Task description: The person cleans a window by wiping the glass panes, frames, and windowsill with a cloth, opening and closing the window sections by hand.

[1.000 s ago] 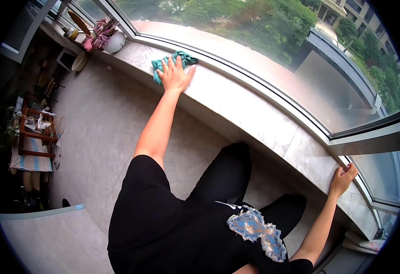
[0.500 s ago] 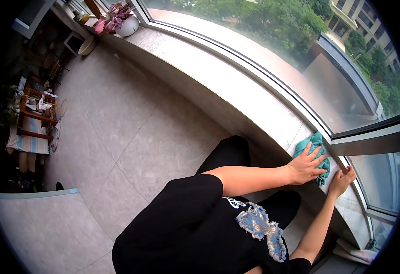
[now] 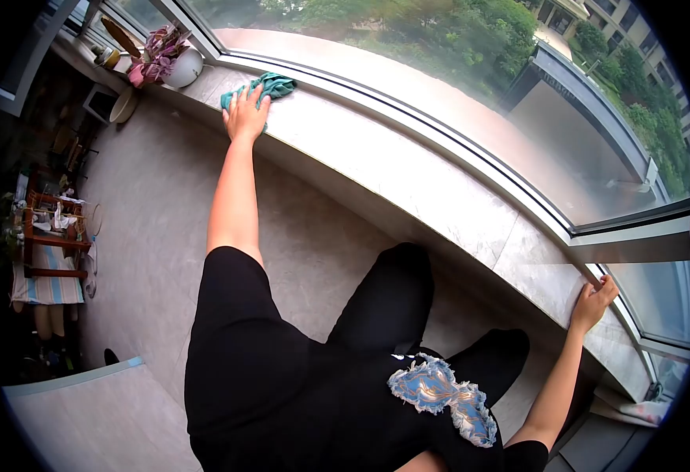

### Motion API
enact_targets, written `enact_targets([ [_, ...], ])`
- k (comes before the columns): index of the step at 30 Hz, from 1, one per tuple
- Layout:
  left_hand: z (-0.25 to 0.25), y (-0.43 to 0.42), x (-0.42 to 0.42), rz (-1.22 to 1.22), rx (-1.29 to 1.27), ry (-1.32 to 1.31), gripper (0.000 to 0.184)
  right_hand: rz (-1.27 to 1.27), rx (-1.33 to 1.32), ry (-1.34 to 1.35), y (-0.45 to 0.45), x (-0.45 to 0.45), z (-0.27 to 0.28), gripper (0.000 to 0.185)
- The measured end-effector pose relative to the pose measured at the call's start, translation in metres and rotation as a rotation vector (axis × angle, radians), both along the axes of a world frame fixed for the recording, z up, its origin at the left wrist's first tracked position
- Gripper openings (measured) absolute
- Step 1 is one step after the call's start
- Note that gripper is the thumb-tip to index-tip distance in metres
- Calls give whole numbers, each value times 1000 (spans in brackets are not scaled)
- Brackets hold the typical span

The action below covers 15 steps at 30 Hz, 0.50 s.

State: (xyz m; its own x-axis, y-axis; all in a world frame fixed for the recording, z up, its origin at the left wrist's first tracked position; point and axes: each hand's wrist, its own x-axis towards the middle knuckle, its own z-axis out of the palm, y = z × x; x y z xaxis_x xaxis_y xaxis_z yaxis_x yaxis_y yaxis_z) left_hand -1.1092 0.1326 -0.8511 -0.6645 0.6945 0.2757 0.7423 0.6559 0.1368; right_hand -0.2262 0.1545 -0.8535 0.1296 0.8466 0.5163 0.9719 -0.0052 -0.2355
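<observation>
A crumpled teal cloth (image 3: 279, 85) lies on the pale stone windowsill (image 3: 376, 165), close to a potted plant. My left hand (image 3: 246, 116) is on top of the cloth with the arm stretched far out, its fingers bent over the fabric and pressing it to the sill. On the far right, my right hand (image 3: 593, 304) has its fingers curled at the edge of the window frame (image 3: 636, 244); the exact contact of the fingertips is partly hidden.
A round white pot (image 3: 184, 69) with a purple-leaved plant (image 3: 160, 53) stands at the sill's far end. On the floor beneath is a pale basin (image 3: 123, 105). A wooden chair-like frame (image 3: 57, 240) with a striped cloth stands left. My knees (image 3: 396, 287) face the sill wall.
My left hand has swept the teal cloth along the sill from the right to the far left end. My right hand stays by the window frame, and the view has shifted slightly.
</observation>
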Motion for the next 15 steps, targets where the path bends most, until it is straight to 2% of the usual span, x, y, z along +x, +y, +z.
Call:
enact_targets([
  [2,-4,13,-3,81,-49,14,58,-7,-3,0,0,-2,2,36],
  [5,0,10,74,29,-37,52,69,-12,-9,15,0,-1,0,35],
  [10,-6,-23,260,-365,48,120,75,-36,-21,6,-1,-8,1,35],
  [15,8,-43,487,-790,134,-93,79,-39,-26,46,0,-7,1,34],
])
